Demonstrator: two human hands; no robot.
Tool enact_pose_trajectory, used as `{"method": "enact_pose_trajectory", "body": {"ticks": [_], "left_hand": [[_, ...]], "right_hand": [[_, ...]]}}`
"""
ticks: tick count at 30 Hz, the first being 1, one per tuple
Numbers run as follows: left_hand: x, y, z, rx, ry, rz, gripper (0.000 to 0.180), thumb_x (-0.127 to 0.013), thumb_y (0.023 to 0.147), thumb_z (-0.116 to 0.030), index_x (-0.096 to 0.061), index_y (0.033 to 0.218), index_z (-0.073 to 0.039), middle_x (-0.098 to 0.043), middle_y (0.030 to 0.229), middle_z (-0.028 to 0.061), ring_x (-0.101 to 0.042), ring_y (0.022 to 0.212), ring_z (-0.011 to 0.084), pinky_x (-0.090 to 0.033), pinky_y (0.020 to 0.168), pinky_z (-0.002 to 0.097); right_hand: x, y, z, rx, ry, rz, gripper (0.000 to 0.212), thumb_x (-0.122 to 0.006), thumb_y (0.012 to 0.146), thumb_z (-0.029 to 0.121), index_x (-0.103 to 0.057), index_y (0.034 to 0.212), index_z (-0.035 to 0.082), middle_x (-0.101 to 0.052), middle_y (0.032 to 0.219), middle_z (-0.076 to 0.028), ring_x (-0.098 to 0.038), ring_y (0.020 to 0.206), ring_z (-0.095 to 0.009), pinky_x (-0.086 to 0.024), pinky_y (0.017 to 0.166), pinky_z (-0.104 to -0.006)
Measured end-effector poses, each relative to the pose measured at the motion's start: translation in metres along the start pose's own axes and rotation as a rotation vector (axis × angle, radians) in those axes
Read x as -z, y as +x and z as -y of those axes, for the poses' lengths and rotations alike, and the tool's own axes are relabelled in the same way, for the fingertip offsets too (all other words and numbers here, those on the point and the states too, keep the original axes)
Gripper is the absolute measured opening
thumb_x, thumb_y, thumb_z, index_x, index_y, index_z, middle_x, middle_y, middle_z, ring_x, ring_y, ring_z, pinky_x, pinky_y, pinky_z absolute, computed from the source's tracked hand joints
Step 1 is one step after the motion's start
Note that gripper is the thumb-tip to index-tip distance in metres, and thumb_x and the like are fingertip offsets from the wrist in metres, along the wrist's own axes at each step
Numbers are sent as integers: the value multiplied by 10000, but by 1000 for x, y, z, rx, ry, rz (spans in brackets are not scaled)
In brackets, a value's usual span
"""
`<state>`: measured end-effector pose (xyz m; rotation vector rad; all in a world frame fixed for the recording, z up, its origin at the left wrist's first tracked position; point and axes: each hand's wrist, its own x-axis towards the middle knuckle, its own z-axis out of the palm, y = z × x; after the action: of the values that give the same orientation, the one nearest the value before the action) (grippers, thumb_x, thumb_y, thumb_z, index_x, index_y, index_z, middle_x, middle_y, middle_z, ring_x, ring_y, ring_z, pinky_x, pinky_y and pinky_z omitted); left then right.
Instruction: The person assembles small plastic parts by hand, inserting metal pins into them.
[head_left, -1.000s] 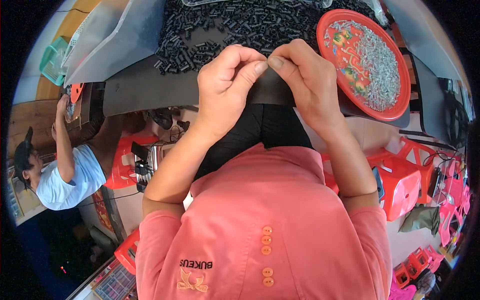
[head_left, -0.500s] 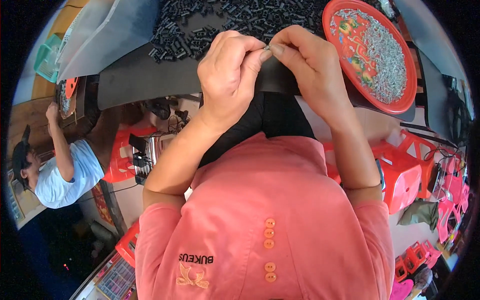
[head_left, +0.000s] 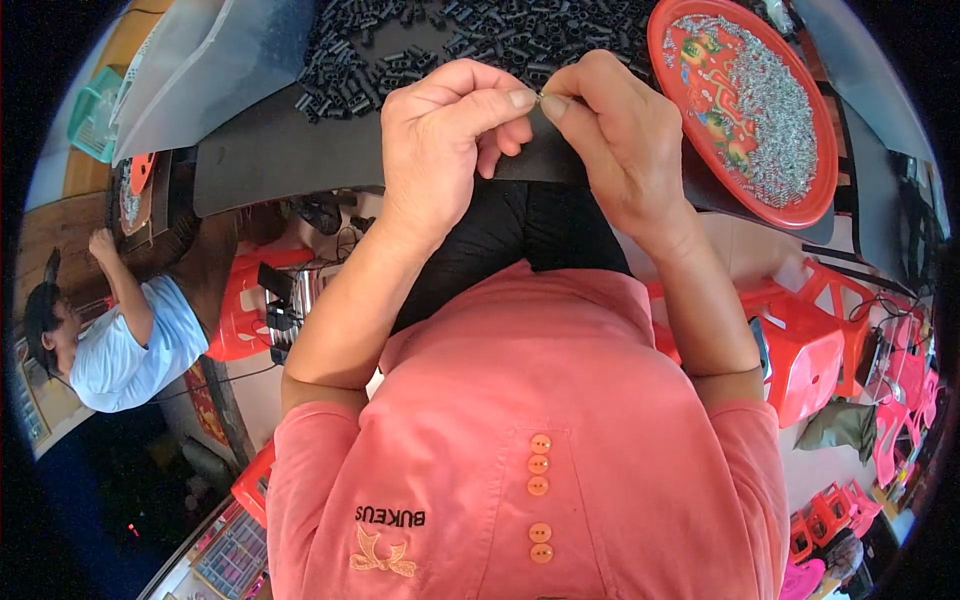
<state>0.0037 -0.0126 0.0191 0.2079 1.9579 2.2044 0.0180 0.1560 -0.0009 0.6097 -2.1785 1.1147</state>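
Observation:
Both my hands meet fingertip to fingertip above the near edge of the dark tabletop (head_left: 290,155). My left hand (head_left: 440,130) pinches with thumb and forefinger, its other fingers curled below. My right hand (head_left: 615,125) pinches in the same way, its tips almost touching the left ones. Between them shows a tiny metallic bit, too small to name. Beyond my hands lies a wide spread of short black plastic tubes (head_left: 350,75). Right of my right hand stands a red round tray (head_left: 825,170) with a flower pattern, holding a heap of small silvery metal parts (head_left: 775,120).
A translucent plastic sheet (head_left: 215,75) rises at the table's left. Farther left, a person in a light blue shirt (head_left: 145,345) sits at another table near a green basket (head_left: 95,115). Red plastic stools (head_left: 805,365) stand at the right, and another red stool (head_left: 245,320) at the left.
My left hand has turned, its thumb now stretched along the top and its lower fingers showing beneath. Both hands stay together at nearly the same place.

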Motion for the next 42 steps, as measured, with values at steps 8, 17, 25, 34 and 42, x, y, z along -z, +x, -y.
{"method": "enact_pose_trajectory", "body": {"ticks": [8,17,25,34,42], "left_hand": [[-3,-4,8,-79,-45,-7,91,-679,863,-54,-680,901,28,-677,754,72,-604,627,90,-440,504,198],[-3,1,3,-24,-269,54,125,-658,882,11,-646,990,73,-689,862,128,-641,687,141,-482,524,215],[-2,4,7,-81,-229,72,122,-655,869,48,-643,987,79,-689,866,138,-657,701,157,-496,525,225],[2,4,8,-107,-230,57,140,-664,854,54,-645,991,75,-687,883,146,-662,715,176,-501,540,241],[0,1,9,-149,-204,14,181,-689,807,96,-650,982,73,-685,867,124,-646,721,141,-492,538,222]], "right_hand": [[1,-1,1,-66,51,-5,79,-671,815,74,-614,861,45,-618,782,-99,-644,698,-297,-508,606,-378],[1,-2,0,-72,29,-22,72,-668,815,60,-617,864,47,-618,781,-99,-645,700,-294,-505,603,-382],[0,-2,0,-56,-7,-21,79,-672,802,51,-613,855,51,-606,766,-94,-636,694,-300,-497,602,-398],[-2,-2,3,-17,-33,-44,90,-683,803,54,-624,871,57,-614,781,-93,-642,705,-297,-502,608,-397],[-2,-1,2,-14,21,-15,93,-684,818,54,-618,883,54,-614,788,-93,-648,700,-291,-507,592,-376]]}}
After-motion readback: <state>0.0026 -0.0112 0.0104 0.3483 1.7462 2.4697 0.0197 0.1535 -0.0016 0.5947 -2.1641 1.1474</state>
